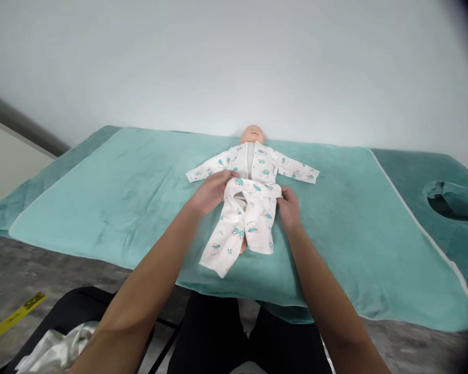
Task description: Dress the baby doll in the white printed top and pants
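A baby doll [252, 134] lies on its back, head toward the wall. It wears a white long-sleeved baby top [265, 162] with a teal print, its sleeves spread to both sides. Below the top are matching baby pants [256, 221], with a gap at the crotch. My left hand [213, 193] pinches the waistband at its left side. At the opposite end of the waistband, my right hand [288, 206] grips the edge between thumb and fingers. The doll's legs are mostly hidden by the cloth; a bit of skin-coloured plastic shows between the pant legs.
A teal cover [140, 192] spreads over the bed, with a face hole [456, 200] at the right end. The white wall [234, 62] stands right behind. At the lower left are a black chair [81, 301] with crumpled cloth [58, 348] and yellow floor tape [13, 318].
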A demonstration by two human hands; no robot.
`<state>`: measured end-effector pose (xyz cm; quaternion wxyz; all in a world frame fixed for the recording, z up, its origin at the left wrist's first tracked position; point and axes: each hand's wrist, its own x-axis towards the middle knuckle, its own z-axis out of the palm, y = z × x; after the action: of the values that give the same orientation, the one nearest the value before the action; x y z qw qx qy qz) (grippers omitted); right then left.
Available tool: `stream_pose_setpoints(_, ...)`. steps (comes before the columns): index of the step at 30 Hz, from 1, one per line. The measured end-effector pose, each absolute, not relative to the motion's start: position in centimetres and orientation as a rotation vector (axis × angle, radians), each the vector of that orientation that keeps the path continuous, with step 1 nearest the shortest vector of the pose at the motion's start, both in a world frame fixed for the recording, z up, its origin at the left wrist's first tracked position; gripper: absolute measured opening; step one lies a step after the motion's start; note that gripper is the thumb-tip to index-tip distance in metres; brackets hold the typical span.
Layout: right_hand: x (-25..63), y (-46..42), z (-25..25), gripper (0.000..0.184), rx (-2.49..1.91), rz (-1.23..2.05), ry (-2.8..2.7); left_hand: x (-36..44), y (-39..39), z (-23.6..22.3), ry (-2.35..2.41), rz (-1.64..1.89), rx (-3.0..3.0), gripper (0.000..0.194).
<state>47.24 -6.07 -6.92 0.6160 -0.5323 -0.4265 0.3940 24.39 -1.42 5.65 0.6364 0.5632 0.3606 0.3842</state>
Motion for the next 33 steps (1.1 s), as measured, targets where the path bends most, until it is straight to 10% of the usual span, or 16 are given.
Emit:
stream_pose_setpoints(14,44.6,-5.0,5.2,0.027,-1.264,1.074,-1.579,26.3,1.4,-0.1,0.523,1.011,0.884,0.052)
stream_pose_setpoints(27,44.7,-2.6,-0.5,0.011,-0.946,1.418,-0.883,25.1,2.1,-0.9,0.365,0.884,0.748,0.036)
stream_pose_setpoints(33,43.3,-3.3,2.7,0.034,-0.883,1.590,-1.369,25.3,2.0,-1.5,0.425,0.977,0.776,0.047)
